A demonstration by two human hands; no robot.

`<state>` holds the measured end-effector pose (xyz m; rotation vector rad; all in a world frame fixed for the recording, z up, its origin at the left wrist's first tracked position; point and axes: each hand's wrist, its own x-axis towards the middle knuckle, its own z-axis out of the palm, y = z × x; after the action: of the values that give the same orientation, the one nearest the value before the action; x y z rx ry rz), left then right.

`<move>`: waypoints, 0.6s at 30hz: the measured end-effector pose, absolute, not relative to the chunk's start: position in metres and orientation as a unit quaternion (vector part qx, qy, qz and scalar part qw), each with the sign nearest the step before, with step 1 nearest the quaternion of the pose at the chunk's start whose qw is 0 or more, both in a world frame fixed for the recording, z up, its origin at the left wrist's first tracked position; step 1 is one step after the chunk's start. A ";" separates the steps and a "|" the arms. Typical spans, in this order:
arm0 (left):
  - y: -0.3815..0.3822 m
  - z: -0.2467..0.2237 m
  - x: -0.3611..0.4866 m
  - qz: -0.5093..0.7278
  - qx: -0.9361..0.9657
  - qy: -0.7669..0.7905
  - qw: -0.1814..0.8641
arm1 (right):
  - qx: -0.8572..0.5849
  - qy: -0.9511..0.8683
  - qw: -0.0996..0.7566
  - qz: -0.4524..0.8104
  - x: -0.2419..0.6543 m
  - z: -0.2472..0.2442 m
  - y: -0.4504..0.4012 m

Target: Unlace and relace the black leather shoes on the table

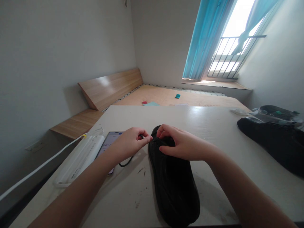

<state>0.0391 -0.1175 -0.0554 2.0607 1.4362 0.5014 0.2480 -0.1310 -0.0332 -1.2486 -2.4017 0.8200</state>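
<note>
A black shoe point(173, 190) lies lengthwise on the pale table point(213, 126), its far end under my hands. My left hand point(127, 144) pinches a thin black lace point(125, 163) between finger and thumb, right by the shoe's far end. A loop of that lace hangs below the wrist. My right hand point(181, 142) curls over the top of the shoe and grips it, with the fingertips close to my left fingertips. The hands hide the lace's path through the shoe.
A smartphone point(108, 145) lies under my left wrist, beside a white power strip point(82, 158) with a white cable point(40, 167) running off left. At the right lie a dark cloth item point(268, 142) and a plastic bag point(273, 115). A wooden bed frame point(109, 88) stands beyond the table.
</note>
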 end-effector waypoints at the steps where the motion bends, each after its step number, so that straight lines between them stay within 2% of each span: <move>1: -0.118 -0.056 0.040 0.187 0.773 0.538 0.281 | -0.435 -0.839 0.157 0.288 0.248 -0.033 -0.131; 9: -0.119 -0.062 0.049 0.191 0.780 0.538 0.256 | -0.434 -0.781 0.190 0.407 0.250 -0.035 -0.124; 13: -0.120 -0.067 0.049 0.190 0.784 0.535 0.252 | -0.495 -0.804 0.238 0.230 0.241 -0.045 -0.125; 15: -0.119 -0.068 0.049 0.187 0.784 0.536 0.252 | -0.509 -0.824 0.205 0.142 0.236 -0.047 -0.127; 18: -0.119 -0.069 0.049 0.184 0.784 0.538 0.249 | -0.510 -0.841 0.156 0.095 0.231 -0.046 -0.130</move>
<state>0.0487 -0.1191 -0.0688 2.1365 1.4653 0.5007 0.2309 -0.1303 -0.0462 -1.4595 -2.4078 0.2727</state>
